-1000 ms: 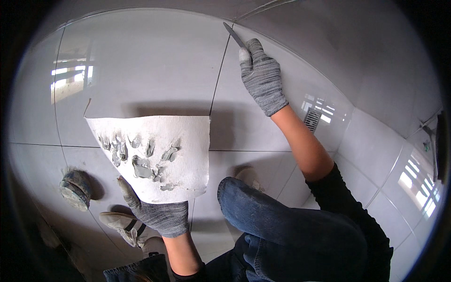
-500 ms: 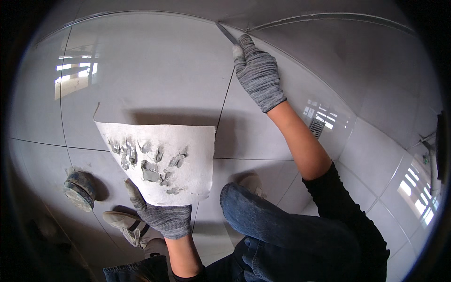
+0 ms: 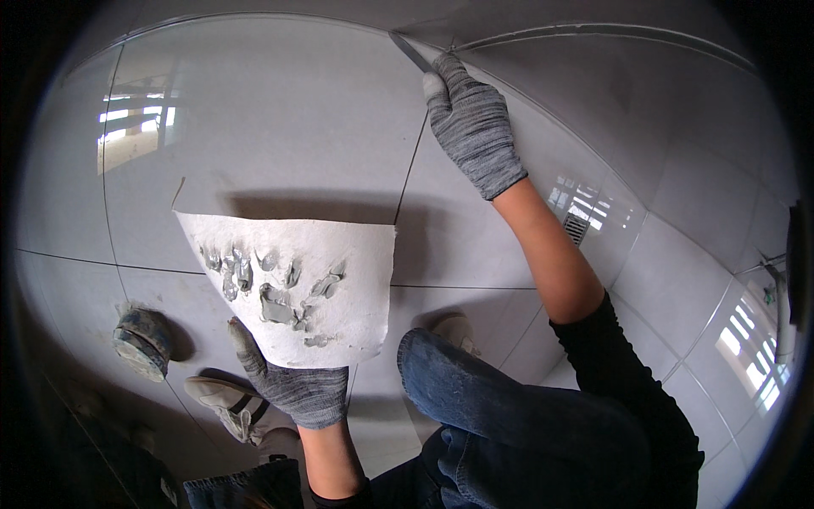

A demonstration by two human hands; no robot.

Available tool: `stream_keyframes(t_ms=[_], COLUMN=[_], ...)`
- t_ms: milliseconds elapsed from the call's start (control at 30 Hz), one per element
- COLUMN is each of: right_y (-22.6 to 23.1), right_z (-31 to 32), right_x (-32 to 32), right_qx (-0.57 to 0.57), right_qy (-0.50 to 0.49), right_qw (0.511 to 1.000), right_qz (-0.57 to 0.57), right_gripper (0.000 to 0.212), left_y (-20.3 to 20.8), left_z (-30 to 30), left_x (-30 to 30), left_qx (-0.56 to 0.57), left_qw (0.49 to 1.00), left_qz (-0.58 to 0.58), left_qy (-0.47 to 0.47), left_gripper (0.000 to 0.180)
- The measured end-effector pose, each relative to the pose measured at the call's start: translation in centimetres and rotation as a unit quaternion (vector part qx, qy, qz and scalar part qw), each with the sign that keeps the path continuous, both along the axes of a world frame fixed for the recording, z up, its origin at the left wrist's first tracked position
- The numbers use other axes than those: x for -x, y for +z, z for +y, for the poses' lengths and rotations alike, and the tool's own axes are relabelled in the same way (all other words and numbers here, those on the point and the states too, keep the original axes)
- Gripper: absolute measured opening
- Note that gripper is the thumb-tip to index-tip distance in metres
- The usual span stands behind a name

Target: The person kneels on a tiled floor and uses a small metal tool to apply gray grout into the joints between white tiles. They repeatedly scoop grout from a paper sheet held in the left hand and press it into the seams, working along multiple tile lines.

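A grey knit glove covers my right hand [image 3: 475, 127], which is closed around a slim dark-bladed knife [image 3: 410, 53]. The blade's tip rests at the seam [image 3: 373, 28] where the tiled floor meets the wall; its handle is hidden in my fist. Lower down, my left hand [image 3: 301, 394], in a matching glove, supports a white sheet [image 3: 369, 263] from below. Its thumb lies along the sheet's left side and its fingers are hidden underneath. Several dabs of grey paste [image 3: 277, 307] are scattered over the sheet, some of them shiny.
A paste-stained round container [image 3: 142, 343] stands on the tiles at left. A drain grate [image 3: 576, 227] lies right of my right forearm. My shoes [image 3: 225, 399] and bent knee are below the sheet. A pipe-like fitting [image 3: 780, 310] is at the far right.
The sheet and my left hand have shifted slightly up and right. My right hand has moved slightly; the knife tip remains at the seam. Dark fabric has appeared at the lower left.
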State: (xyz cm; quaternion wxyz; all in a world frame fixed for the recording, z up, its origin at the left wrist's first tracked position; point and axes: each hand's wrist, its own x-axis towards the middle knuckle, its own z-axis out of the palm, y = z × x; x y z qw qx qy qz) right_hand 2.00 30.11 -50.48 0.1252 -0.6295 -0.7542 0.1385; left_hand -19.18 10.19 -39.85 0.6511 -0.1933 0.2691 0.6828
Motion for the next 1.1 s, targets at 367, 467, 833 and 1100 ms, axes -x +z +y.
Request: stream_keyframes(t_ms=[367,467,833,1100], right_y=[0.5,0.4,1.4,2.1], right_z=[-0.4,-0.2,0.2,-0.1], right_x=[0.2,0.5,1.6,1.7], right_qx=[-0.004,-0.004,0.027,0.050], right_qy=[-0.019,-0.014,-0.011,-0.018], right_qw=[1.000,1.000,0.997,0.994], right_qz=[0.016,0.002,-0.070,-0.091], right_gripper=[0.031,0.031,0.034,0.033], left_y=[0.1,0.2,0.0,0.3], left_z=[-0.1,-0.2,-0.4,-0.2], left_x=[-0.2,0.0,0.0,-0.1], left_qx=[0.007,0.014,-0.043,-0.112], left_qw=[1.000,0.999,0.999,0.993], left_qz=[-0.029,-0.035,-0.007,0.012], left_qy=[0.005,0.006,-0.010,-0.027], left_gripper=[0.056,0.056,0.054,0.051])
